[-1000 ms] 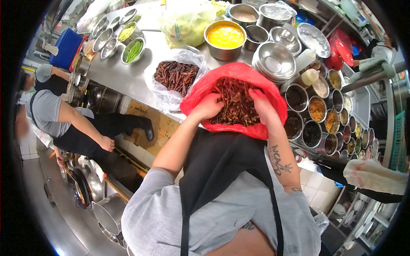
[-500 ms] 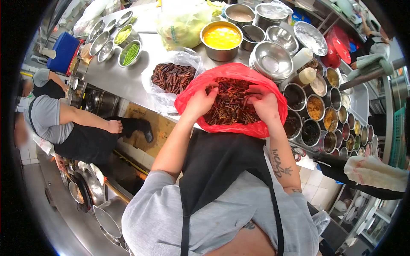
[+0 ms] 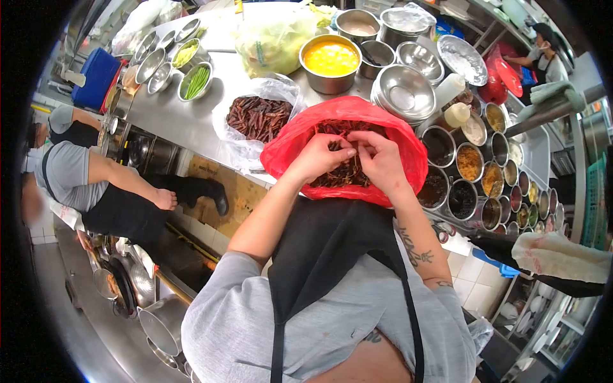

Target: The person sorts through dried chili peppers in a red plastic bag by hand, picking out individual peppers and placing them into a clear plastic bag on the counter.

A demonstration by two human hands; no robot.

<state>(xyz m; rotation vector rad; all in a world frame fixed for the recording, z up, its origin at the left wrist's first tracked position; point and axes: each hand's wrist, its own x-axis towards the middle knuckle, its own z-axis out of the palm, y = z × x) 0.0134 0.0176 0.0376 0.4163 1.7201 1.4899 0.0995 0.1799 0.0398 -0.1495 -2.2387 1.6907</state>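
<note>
A red plastic bag [image 3: 408,163] lies open in front of me, its rim rolled wide around a heap of dried red chillies [image 3: 341,177]. Over the heap, my left hand [image 3: 324,159] is closed in a pinch on a dried chilli, partly hidden by the fingers. My right hand [image 3: 381,161] pinches close beside it, fingertips almost meeting the left ones; the chilli piece there is mostly hidden. Just left of the red bag, a clear plastic bag [image 3: 231,137] holds more dark dried chillies [image 3: 258,118].
A pot of yellow liquid [image 3: 331,59], stacked steel bowls [image 3: 405,92] and a bag of greens [image 3: 274,41] stand behind. Seasoning tins [image 3: 469,163] crowd the right. Bowls of cut vegetables [image 3: 194,82] sit left. A co-worker [image 3: 105,185] stands at left, another person [image 3: 546,57] far right.
Both hands have moved inward from the bag's sides and now meet over the middle of the chillies. At the far right, the other person has come further into view.
</note>
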